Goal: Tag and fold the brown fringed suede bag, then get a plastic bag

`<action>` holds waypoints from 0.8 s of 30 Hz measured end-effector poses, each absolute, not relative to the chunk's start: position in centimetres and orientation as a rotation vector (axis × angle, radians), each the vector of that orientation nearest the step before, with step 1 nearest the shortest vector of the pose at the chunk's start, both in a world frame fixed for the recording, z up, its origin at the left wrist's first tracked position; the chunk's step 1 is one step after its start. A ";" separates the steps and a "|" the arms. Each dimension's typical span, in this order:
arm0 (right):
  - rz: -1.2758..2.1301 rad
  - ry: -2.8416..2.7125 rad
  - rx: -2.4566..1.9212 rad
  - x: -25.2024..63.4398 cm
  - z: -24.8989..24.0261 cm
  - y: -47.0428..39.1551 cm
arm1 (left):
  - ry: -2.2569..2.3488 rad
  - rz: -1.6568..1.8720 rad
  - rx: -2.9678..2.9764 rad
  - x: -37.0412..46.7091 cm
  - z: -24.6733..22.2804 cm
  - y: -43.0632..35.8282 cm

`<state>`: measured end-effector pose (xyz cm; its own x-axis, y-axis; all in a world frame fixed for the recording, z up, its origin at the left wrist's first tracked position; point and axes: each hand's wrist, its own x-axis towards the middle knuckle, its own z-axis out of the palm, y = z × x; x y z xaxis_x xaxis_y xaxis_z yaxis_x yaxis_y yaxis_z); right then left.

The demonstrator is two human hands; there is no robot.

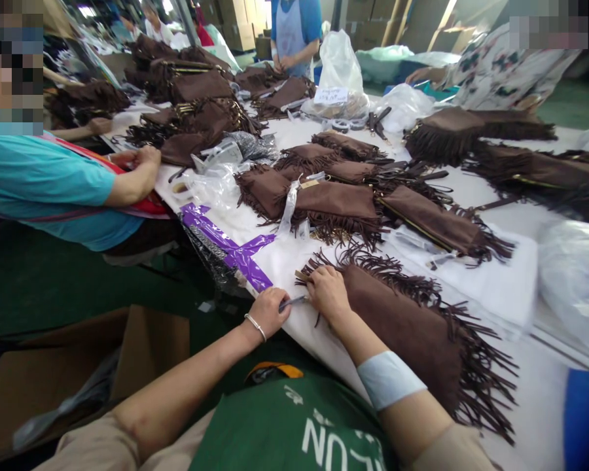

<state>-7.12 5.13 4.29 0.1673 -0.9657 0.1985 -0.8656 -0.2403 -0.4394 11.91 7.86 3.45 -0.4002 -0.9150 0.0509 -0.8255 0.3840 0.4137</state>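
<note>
A brown fringed suede bag (pixel 412 327) lies on the white table (pixel 510 288) in front of me. My right hand (pixel 328 291) rests on the bag's near left corner, fingers curled over the fringe. My left hand (pixel 269 311) sits at the table edge beside it, closed around a thin grey metal tool (pixel 294 301) whose tip points at my right hand. A silver bangle circles my left wrist and a pale band wraps my right forearm.
Several more brown fringed bags (pixel 334 203) cover the table, with clear plastic bags (pixel 341 72) and purple tape (pixel 235 248) at the edge. A person in a teal shirt (pixel 53 190) works at the left; others stand at the far end. An open cardboard box (pixel 78 373) sits on the floor.
</note>
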 end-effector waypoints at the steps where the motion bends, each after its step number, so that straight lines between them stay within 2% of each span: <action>1: -0.688 1.742 -2.217 -7.8 4.5 5.4 | -2.337 -0.536 1.586 12.1 3.6 7.6; 5: -0.932 1.439 -2.201 -9.8 5.2 8.3 | -2.228 -0.831 1.695 12.4 4.9 5.6; 8: -0.828 1.258 -2.278 -8.7 5.2 10.6 | -2.214 -0.987 1.638 11.7 6.3 3.4; 11: -0.690 1.270 -2.283 -7.0 5.1 11.3 | -2.228 -1.050 1.577 10.1 8.1 1.5; 16: -1.016 1.576 -2.050 -9.2 6.1 10.9 | -2.333 -1.023 1.470 7.9 10.5 1.9; 18: -1.064 1.656 -2.056 -10.8 6.6 10.7 | -2.295 -1.158 1.380 7.2 11.3 3.0; 22: -1.033 1.447 -2.067 -12.0 6.8 10.5 | -2.096 -1.597 1.041 6.0 12.0 4.7; 24: -1.095 1.444 -1.918 -12.2 6.5 11.0 | -2.056 -1.570 1.038 6.0 11.3 4.7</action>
